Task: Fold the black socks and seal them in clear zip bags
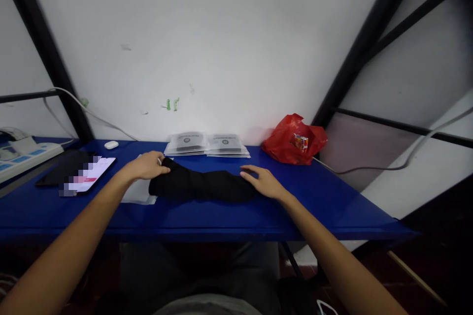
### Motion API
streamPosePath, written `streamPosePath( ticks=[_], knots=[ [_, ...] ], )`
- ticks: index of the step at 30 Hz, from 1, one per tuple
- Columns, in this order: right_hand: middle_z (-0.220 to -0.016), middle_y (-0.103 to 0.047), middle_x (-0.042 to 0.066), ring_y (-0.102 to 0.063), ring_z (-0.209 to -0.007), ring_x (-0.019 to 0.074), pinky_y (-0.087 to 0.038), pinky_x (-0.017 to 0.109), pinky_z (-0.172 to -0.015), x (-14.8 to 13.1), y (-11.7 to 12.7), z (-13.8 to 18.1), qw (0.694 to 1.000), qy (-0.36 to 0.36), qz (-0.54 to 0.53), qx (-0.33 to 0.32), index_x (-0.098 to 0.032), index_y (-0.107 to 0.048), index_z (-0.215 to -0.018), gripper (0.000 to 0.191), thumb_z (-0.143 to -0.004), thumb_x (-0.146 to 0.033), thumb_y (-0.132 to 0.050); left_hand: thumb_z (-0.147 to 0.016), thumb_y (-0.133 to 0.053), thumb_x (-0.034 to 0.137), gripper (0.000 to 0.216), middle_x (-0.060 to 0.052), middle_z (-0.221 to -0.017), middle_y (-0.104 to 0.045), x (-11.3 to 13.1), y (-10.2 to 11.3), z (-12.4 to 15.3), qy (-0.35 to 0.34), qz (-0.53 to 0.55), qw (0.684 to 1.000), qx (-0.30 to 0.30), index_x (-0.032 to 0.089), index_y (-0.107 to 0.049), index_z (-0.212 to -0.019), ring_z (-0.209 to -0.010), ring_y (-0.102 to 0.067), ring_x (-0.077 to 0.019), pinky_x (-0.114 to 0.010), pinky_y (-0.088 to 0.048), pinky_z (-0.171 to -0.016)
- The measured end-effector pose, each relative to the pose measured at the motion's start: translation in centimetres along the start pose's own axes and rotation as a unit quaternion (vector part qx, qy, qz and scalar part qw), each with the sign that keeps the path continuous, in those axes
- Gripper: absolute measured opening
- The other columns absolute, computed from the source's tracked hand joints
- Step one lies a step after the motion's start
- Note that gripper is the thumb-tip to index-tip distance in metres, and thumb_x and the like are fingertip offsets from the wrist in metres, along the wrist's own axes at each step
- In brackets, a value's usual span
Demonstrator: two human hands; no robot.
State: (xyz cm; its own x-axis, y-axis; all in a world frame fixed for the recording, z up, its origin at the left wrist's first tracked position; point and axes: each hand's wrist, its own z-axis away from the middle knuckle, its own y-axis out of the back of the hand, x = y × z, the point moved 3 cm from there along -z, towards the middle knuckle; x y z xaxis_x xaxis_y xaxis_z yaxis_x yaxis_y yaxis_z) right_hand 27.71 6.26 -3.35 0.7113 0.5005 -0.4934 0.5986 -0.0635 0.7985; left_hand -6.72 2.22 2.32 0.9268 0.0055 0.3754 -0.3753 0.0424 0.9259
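A long black piece of cloth [203, 185], shaped like a sleeve or sock, lies stretched sideways across the blue desk. At its left end my left hand [149, 165] is closed, thumb and fingers pinching the upper edge. My right hand [265, 182] rests at the other end, fingers apart, touching the cloth; its thumb side is partly hidden. Partly beneath my left hand and the cloth sits a whitish, translucent plastic bag [139, 193], lying flat.
Two stacks of frosted packets, a left stack [186, 143] and a right stack [226, 145], lie against the wall. A red plastic bag [291, 141] stands to their right. Leftward are a phone [96, 174], a white earbud case [111, 145] and a power strip [29, 161]. The blue desk [221, 219] ends close to my lap.
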Motion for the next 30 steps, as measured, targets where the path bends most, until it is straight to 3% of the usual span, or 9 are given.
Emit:
streamPosePath(
  ticks=[4,12,17,21,24,27,30],
  knots=[
    [-0.113,-0.065,0.009,-0.059,-0.107,0.0223,-0.042,0.039,-0.098,1.6,-0.5,0.1,0.998,-0.029,0.027,0.047,-0.018,-0.065,-0.107,0.032,-0.088,-0.035,-0.045,-0.067,-0.057,0.043,0.036,-0.008,-0.086,-0.068,-0.1,1.7,-0.2,0.04,0.028,0.997,0.056,0.016,-0.061,-0.091,-0.08,-0.064,-0.023,-0.029,-0.045,-0.066],
    [-0.119,-0.061,0.014,-0.054,-0.114,0.0242,-0.04,0.04,-0.101,2.7,-2.1,0.7,0.995,-0.001,0.098,0.026,-0.015,-0.063,-0.11,0.033,-0.088,-0.034,-0.046,-0.069,-0.059,0.042,0.043,-0.01,-0.094,-0.068,3.7,0.5,-1.1,0.008,0.061,0.997,0.036,0.014,-0.062,-0.101,-0.085,-0.063,-0.0238,-0.029,-0.046,-0.07],
    [-0.12,-0.061,0.013,-0.054,-0.114,0.0236,-0.04,0.041,-0.1,2.9,-2.2,0.7,0.994,0.0,0.104,0.03,-0.016,-0.062,-0.111,0.034,-0.089,-0.035,-0.045,-0.078,-0.048,0.054,0.064,-0.009,-0.101,-0.066,6.6,-2.5,-0.3,-0.093,0.166,0.981,-0.049,0.016,-0.046,-0.128,-0.086,-0.064,-0.0223,-0.03,-0.048,-0.073],
    [-0.121,-0.06,0.014,-0.054,-0.115,0.0243,-0.04,0.041,-0.1,2.9,-2.4,0.8,0.994,-0.001,0.106,0.029,-0.014,-0.062,-0.112,0.035,-0.089,-0.035,-0.045,-0.083,-0.044,0.049,0.056,-0.011,-0.127,-0.053,7.4,-6.7,0.9,-0.185,0.043,0.982,0.002,0.018,-0.045,-0.13,-0.115,-0.048,-0.0255,-0.036,-0.038,-0.096],
    [-0.122,-0.059,0.014,-0.054,-0.115,0.0247,-0.04,0.042,-0.1,2.8,-2.4,0.8,0.994,-0.002,0.102,0.03,-0.016,-0.062,-0.113,0.034,-0.088,-0.034,-0.046,-0.086,-0.042,0.042,0.05,-0.012,-0.13,-0.049,7.5,-9.1,1.6,-0.201,-0.036,0.978,0.036,0.018,-0.046,-0.13,-0.12,-0.041,-0.0288,-0.043,-0.034,-0.099],
    [-0.121,-0.06,0.012,-0.054,-0.115,0.025,-0.04,0.043,-0.1,2.7,-2.4,0.9,0.995,-0.001,0.094,0.033,-0.018,-0.062,-0.112,0.033,-0.088,-0.033,-0.047,-0.088,-0.038,0.045,0.053,-0.013,-0.133,-0.047,7.6,-9.4,2.0,-0.193,-0.045,0.979,0.058,0.019,-0.04,-0.134,-0.121,-0.039,-0.0296,-0.043,-0.035,-0.097],
    [-0.12,-0.061,0.012,-0.053,-0.116,0.0247,-0.039,0.043,-0.101,2.7,-2.4,0.9,0.995,-0.003,0.09,0.035,-0.018,-0.062,-0.112,0.033,-0.088,-0.033,-0.047,-0.09,-0.029,0.05,0.058,-0.013,-0.135,-0.045,7.3,-8.2,2.5,-0.147,-0.034,0.984,0.097,0.016,-0.034,-0.137,-0.122,-0.04,-0.0296,-0.042,-0.035,-0.097]
  ],
)
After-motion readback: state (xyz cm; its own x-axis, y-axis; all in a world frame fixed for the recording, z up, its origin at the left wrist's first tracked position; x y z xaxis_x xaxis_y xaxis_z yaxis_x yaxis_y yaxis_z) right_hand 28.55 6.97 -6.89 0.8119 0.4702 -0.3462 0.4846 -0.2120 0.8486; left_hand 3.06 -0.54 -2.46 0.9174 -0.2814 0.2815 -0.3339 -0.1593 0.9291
